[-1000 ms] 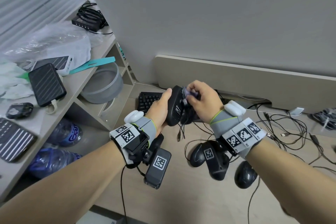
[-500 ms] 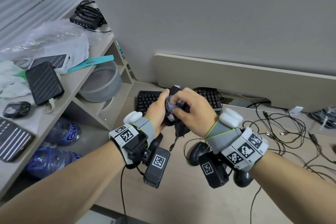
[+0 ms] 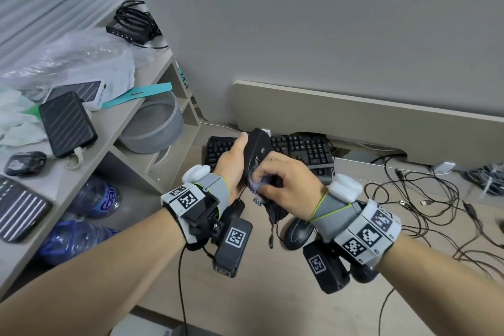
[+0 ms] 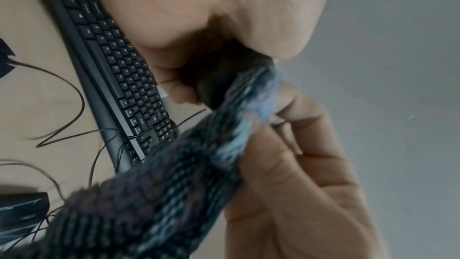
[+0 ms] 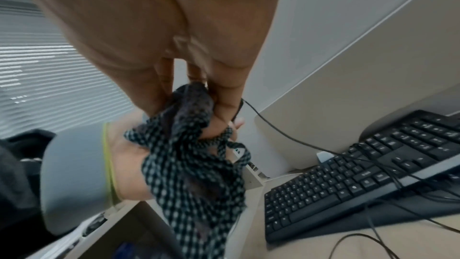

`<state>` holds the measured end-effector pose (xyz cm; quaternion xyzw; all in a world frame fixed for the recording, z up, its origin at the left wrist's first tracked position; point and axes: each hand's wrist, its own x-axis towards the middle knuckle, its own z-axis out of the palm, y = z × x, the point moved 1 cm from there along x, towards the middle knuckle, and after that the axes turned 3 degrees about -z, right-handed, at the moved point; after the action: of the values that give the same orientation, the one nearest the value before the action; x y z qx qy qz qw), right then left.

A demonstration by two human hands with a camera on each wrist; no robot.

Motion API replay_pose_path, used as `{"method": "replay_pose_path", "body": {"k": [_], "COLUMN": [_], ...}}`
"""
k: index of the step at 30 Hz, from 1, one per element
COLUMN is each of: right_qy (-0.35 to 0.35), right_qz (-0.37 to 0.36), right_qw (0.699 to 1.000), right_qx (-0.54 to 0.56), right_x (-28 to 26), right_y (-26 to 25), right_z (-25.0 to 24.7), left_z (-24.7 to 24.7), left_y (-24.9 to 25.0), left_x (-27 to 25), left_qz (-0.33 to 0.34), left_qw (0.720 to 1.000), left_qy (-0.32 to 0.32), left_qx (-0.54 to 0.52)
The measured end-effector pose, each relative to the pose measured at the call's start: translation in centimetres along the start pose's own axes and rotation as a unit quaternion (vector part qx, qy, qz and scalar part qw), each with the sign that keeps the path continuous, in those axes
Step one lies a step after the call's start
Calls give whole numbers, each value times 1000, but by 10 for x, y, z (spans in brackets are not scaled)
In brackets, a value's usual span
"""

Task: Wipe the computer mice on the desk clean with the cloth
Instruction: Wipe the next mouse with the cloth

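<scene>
At centre frame of the head view, the left hand (image 3: 231, 163) is gripping a black computer mouse (image 3: 257, 151) held up on edge above the desk (image 3: 272, 294), thumb lying along its near side; the right hand (image 3: 286, 185) is pinching a checked cloth (image 3: 259, 188) against the mouse's lower end, fingers curled round the bunched fabric. Only the head view is showing two more black mice (image 3: 297, 233) lying on the desk at lower centre, partly hidden behind the right wrist, with loose cables (image 3: 436, 199) trailing at right. The left wrist view is showing the cloth's knitted blue-and-dark weave close up, blurred, pressed on the mouse's rounded end. The right wrist view is showing the cloth's black-and-white check hanging down from the fingers, and a thin cord running from the held mouse toward the black keyboard (image 5: 361, 170). At left of the head view, a grey round tub (image 3: 152, 131) is sitting in a shelf compartment, contents not visible; blue-labelled plastic bottles (image 3: 92, 199) are lying in the compartment below; ribbed black power banks (image 3: 66, 123) are resting on the shelf top.
</scene>
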<state>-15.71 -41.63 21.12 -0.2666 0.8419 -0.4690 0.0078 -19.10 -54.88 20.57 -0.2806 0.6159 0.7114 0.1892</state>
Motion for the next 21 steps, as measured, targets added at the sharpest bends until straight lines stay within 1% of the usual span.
{"method": "replay_pose_path", "body": {"k": [1, 3, 5, 7, 9, 10, 12, 14, 16, 18, 19, 21], "right_qy": [-3, 13, 45, 90, 132, 143, 133, 97, 61, 34, 28, 41], "right_qz": [19, 56, 78, 99, 112, 103, 61, 11, -18, -12, 8, 74], "right_qw": [1000, 998, 995, 990, 985, 984, 989, 995, 998, 999, 999, 995], "right_qx": [-5, -17, -36, -40, -9, 0, -8, -7, 16, 23, 27, 57], "right_x": [-1, 0, 7, 17, 26, 28, 27, 19, 10, 3, 1, 0], "right_y": [6, 16, 23, 28, 27, 24, 11, -4, -11, -3, 6, 25], "right_z": [-1, -4, -9, -14, -18, -18, -16, -10, -5, -5, -6, -9], "left_z": [0, -1, -1, 1, 3, 4, 6, 4, 2, 0, -1, -1], "left_y": [0, -3, -6, -10, -10, -9, -3, 3, 6, 5, 4, 2], "left_x": [-1, -1, 0, -2, -3, -3, -2, -2, -1, 0, 1, 2], "left_qz": [-1, -2, 4, 4, 6, 9, 11, 14, 14, 1, -4, -1], "left_qw": [1000, 1000, 999, 999, 998, 999, 1000, 1000, 1000, 1000, 1000, 1000], "left_qy": [-1, -4, 4, -3, 0, 2, 2, 4, 4, -8, -11, -11], "left_qx": [2, 20, 38, 50, 60, 53, 28, 17, 9, -7, -7, -2]}}
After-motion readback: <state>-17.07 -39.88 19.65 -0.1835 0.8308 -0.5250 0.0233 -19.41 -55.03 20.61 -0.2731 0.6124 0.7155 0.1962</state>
